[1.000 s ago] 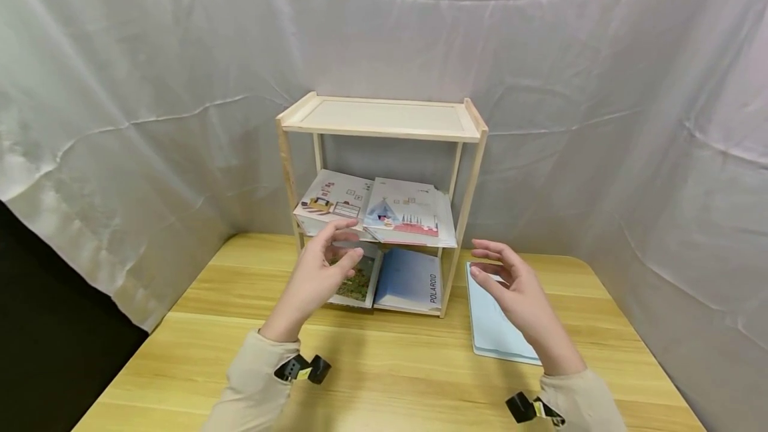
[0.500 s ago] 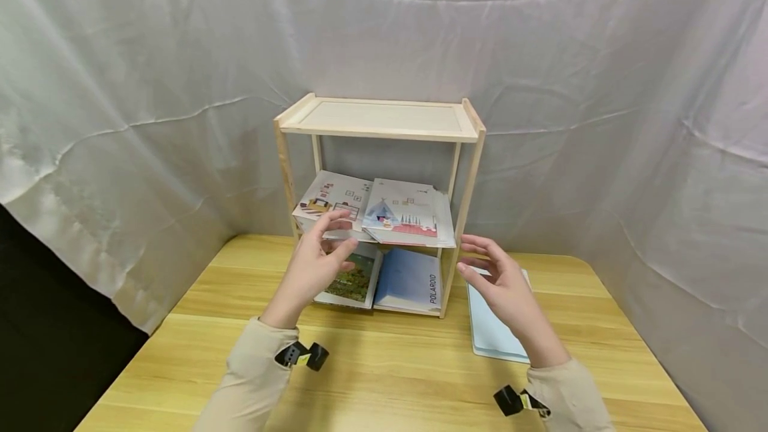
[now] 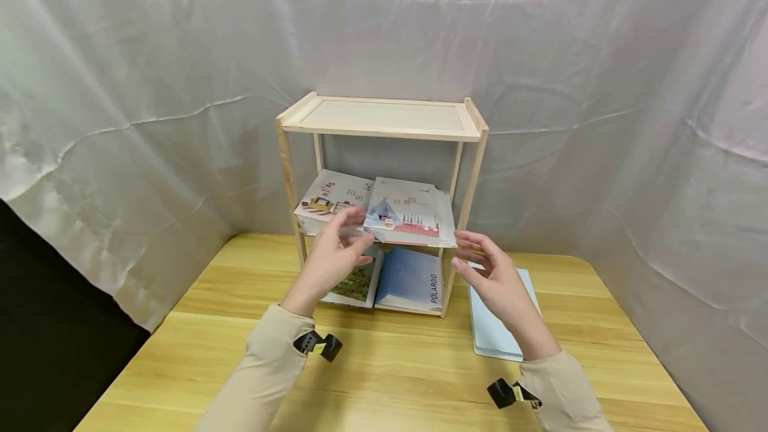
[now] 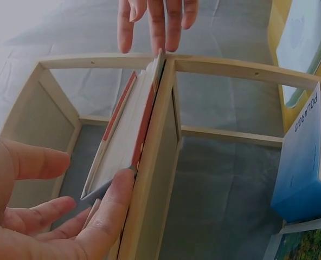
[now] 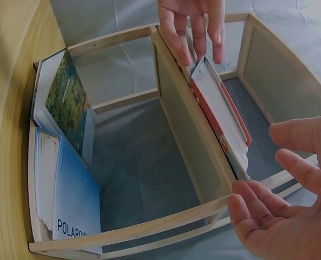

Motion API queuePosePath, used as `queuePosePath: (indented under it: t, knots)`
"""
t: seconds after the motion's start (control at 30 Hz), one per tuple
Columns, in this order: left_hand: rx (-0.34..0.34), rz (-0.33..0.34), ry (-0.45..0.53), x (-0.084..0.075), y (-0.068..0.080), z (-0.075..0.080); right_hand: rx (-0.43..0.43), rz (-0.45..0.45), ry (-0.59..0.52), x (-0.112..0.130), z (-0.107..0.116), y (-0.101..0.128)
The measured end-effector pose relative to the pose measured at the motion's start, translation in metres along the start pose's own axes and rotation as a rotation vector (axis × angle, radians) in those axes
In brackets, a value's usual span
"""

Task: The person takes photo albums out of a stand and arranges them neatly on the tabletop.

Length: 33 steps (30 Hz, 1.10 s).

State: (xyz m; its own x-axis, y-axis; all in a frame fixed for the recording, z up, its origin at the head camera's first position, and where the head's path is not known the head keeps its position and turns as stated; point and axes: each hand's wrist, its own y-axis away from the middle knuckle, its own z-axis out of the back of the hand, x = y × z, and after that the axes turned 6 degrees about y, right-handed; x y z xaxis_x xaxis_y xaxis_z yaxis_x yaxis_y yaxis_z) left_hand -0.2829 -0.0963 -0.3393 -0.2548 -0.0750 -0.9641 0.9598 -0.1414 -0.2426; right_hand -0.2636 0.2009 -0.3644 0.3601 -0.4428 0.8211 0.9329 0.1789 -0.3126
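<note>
Two white illustrated books lie side by side on the rack's middle shelf: one with a yellow sofa (image 3: 333,192), one with a blue tent (image 3: 405,209). My left hand (image 3: 333,255) is before the seam between them, fingers spread. In the left wrist view its thumb tip reaches the near corner of the red-edged book stack (image 4: 120,138); contact is unclear. My right hand (image 3: 495,282) is at the right front post, fingers loosely bent, with fingertips by the other end of the book stack (image 5: 217,103). Neither hand grips anything.
The wooden rack (image 3: 384,117) stands on the table (image 3: 384,365) before a grey curtain (image 3: 384,39). On its bottom shelf lie a blue POLAROID book (image 3: 411,282) and a book with a foliage picture (image 3: 360,279). A light blue folder-like item (image 3: 495,332) lies right of it.
My right hand has moved left, from above the light blue item to the rack's right post. My left hand has shifted slightly right and up toward the books' seam. The books look unmoved.
</note>
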Motion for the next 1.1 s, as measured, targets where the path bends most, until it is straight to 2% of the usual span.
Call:
queuePosePath:
  t: [0.33, 0.63, 0.93, 1.1]
  knots:
    - [-0.047, 0.017, 0.014, 0.000, -0.004, -0.007, -0.042, -0.036, -0.055, 0.003, -0.003, -0.004]
    - [-0.049, 0.056, 0.059, 0.001, -0.005, -0.007, -0.075, -0.074, -0.077, 0.005, -0.007, -0.010]
    - [-0.051, 0.073, 0.063, -0.004, -0.001, -0.008, -0.162, -0.148, -0.144, 0.010, -0.014, -0.015]
    - [-0.057, 0.058, 0.036, -0.008, 0.005, -0.010, -0.206, -0.174, -0.163, 0.012, -0.016, -0.017]
